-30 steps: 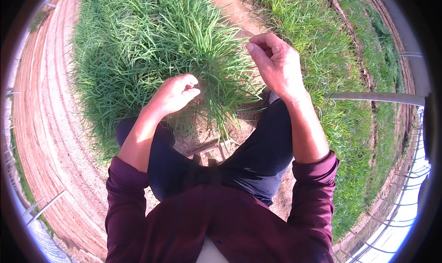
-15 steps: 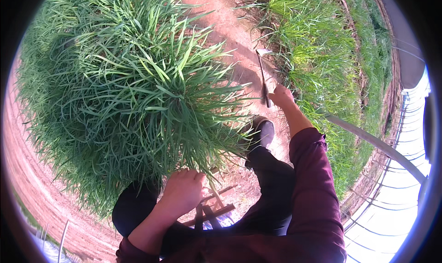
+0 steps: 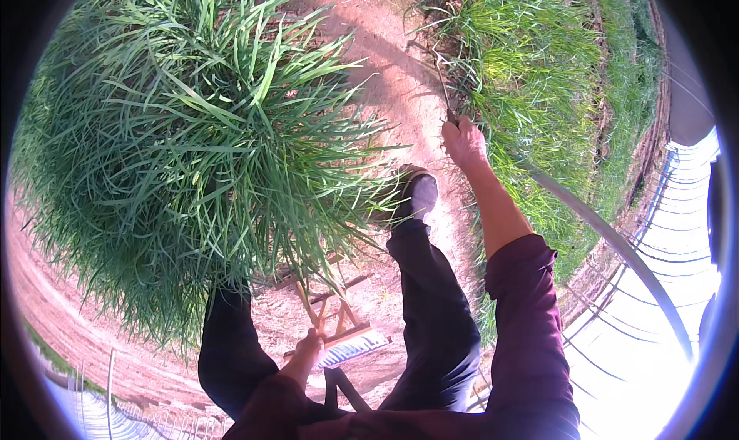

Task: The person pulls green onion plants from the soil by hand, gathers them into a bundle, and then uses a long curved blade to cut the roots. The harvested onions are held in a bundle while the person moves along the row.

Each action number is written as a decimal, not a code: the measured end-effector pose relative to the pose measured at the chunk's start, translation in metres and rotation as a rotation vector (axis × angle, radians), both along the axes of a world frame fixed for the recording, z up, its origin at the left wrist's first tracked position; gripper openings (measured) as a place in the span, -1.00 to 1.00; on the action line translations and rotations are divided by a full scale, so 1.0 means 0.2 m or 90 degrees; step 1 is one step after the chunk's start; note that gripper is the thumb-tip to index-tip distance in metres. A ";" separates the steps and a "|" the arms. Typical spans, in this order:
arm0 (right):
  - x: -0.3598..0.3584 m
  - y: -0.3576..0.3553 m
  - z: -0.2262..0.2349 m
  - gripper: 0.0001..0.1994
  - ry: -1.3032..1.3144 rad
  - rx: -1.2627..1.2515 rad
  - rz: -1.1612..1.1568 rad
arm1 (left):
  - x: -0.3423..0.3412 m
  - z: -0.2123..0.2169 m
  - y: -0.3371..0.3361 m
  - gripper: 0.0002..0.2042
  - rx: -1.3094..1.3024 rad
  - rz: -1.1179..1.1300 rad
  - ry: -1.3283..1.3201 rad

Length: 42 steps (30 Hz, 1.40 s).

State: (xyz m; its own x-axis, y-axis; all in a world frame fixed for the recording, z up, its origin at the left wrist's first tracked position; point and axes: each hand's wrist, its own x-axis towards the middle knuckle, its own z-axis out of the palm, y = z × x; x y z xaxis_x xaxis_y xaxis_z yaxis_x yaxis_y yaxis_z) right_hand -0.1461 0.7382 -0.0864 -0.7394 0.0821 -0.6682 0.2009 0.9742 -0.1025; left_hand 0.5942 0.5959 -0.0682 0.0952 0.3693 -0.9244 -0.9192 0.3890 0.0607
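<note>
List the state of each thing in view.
Thin dark long-handled tool, held at its near end
Brown wooden stool with striped seat, gripped at its frame
Bare right hand, closed around the tool
Bare left hand, closed on the stool
Maroon right sleeve, rolled up
Long-leaved green plants, leaning outward

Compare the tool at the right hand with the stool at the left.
The tool is thin and dark; the stool is broader, orange-brown, with a pale patterned top. The tool is farther ahead, gripped by the right hand; the stool is closer in, at the left hand.
</note>
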 end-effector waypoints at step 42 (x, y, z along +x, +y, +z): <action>0.02 2.11 2.39 -0.57 0.437 -0.216 -0.464 | -2.23 1.62 0.88 -0.67 0.032 -0.703 0.194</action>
